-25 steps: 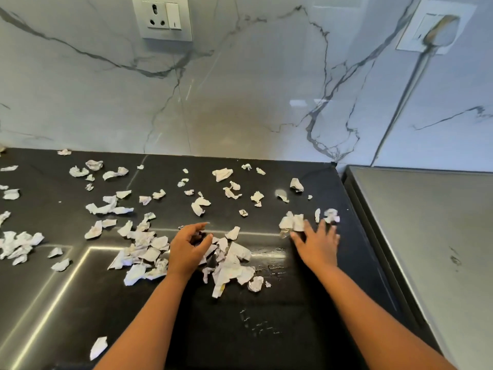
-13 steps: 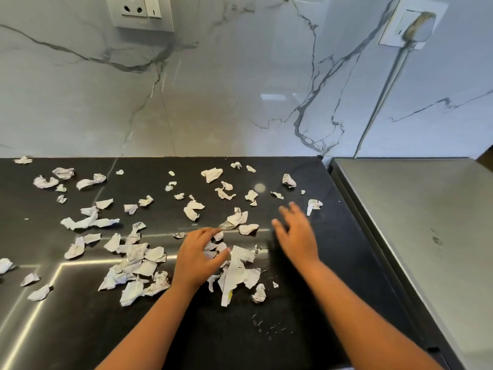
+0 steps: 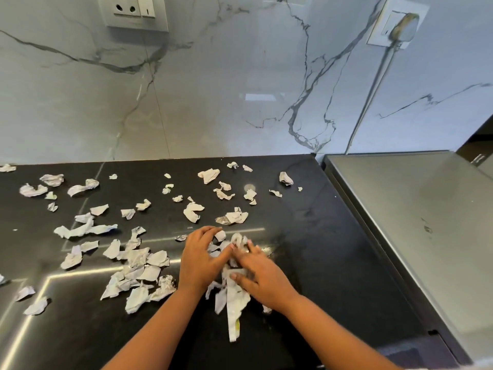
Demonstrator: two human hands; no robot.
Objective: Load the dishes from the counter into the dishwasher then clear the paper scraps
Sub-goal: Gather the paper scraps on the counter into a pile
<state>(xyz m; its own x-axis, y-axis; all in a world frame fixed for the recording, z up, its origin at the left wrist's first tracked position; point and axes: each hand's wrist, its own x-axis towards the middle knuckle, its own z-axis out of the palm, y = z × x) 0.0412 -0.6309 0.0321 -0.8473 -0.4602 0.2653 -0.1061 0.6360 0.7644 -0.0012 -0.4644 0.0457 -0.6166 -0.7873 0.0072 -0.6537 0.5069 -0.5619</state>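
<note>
Sweeping in from the right, the right hand (image 3: pixel 262 280) now meets the left hand (image 3: pixel 200 261); fingers (image 3: pixel 205 233) of both lie spread, pressing the gathered paper scraps (image 3: pixel 234 303) between them on the black bench (image 3: pixel 306 231).

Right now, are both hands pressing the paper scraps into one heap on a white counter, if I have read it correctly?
Not quite: the counter is black, not white; only the marble wall behind it is pale, as the head view shows. The rest holds: the left hand and the right hand press a heap of paper scraps between them.
</note>
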